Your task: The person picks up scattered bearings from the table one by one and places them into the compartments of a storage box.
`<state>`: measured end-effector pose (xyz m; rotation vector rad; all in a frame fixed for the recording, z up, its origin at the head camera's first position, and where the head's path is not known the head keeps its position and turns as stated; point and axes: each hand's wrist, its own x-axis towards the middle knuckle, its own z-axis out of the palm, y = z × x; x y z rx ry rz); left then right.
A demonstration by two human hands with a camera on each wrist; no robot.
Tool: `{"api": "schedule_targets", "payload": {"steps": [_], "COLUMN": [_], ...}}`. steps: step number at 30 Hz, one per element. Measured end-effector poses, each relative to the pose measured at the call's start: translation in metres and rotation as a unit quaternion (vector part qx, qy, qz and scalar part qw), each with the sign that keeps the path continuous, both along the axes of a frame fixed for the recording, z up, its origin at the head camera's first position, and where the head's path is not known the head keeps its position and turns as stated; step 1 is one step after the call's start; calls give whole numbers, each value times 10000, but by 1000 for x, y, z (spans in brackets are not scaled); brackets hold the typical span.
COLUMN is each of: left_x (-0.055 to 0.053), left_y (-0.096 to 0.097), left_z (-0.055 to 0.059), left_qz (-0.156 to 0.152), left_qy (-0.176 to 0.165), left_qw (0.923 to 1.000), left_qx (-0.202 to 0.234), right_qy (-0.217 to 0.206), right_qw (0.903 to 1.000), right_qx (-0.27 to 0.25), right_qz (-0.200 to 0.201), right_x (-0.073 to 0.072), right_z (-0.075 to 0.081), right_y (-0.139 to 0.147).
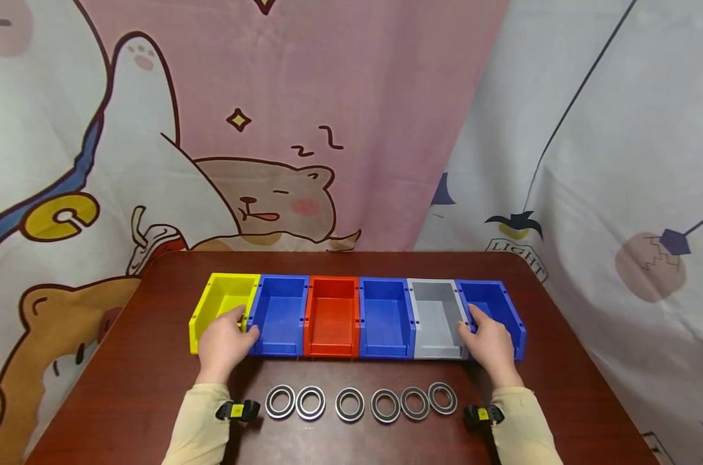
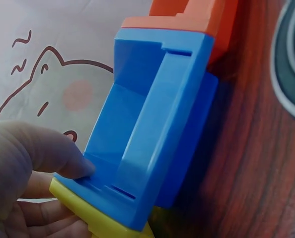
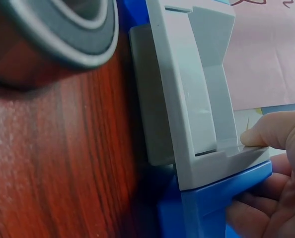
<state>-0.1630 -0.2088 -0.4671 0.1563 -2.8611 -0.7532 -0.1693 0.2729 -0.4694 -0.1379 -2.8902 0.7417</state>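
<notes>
- Cloth (image 1: 386, 129): hangs beyond the worktop's far edge, pink in the middle and pale at both sides, printed with cartoon animals.
- Worktop (image 1: 560, 368): dark reddish brown, its two far corners rounded.
- Bin row (image 1: 332, 353): six bins, side by side and touching, run along the far edge, with their low fronts towards the near edge. From the left edge to the right come the yellow bin (image 1: 216, 300), left blue bin (image 1: 280, 316), red bin (image 1: 332, 316), middle blue bin (image 1: 384, 316), grey bin (image 1: 435, 316) and right blue bin (image 1: 490, 300).
- Sleeves (image 1: 200, 426): pale yellow, one on each arm.
- Left hand (image 1: 224, 342): pinches the adjoining walls of the yellow and left blue bins, thumb on the blue side.
- Right hand (image 1: 492, 342): pinches the adjoining walls of the grey and right blue bins, thumb on the grey side.
- Wrist cameras (image 1: 237, 411): black with yellow patches, one at each cuff.
- Rings (image 1: 338, 405): six, metal with dark faces, lie flat in an uneven line between the bins and the near edge.
</notes>
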Motion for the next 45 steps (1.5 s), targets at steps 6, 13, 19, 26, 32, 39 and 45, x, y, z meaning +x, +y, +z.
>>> {"api": "schedule_targets", "payload": {"steps": [6,13,19,26,32,39,45], "left_x": [3,3,5,6,5,4,5], "left_y": [1,3,3,3,5,4,4], "left_z": [0,-2,-2,0,-1,-2,-1], "left_qz": [59,115,131,152,147,152,142], "left_qy": [-129,-188,-229,-228,-258,-271,-306], "left_qw": [9997,9996,9996,9996,9995,9994,9993], "left_qx": [-176,-147,-126,-118,-112,-137,-146], "right_qy": [-165,-25,819,1058,1015,1171,1211], "right_qw": [9997,9985,9930,9858,9768,9538,9372], "right_qx": [-103,76,134,106,169,554,815], "right_qz": [167,537,839,1301,1879,2710,3168], "right_x": [1,19,37,49,60,70,76], "right_z": [0,10,19,21,14,3,-9], "right_y": [-1,3,6,5,5,0,-7]}}
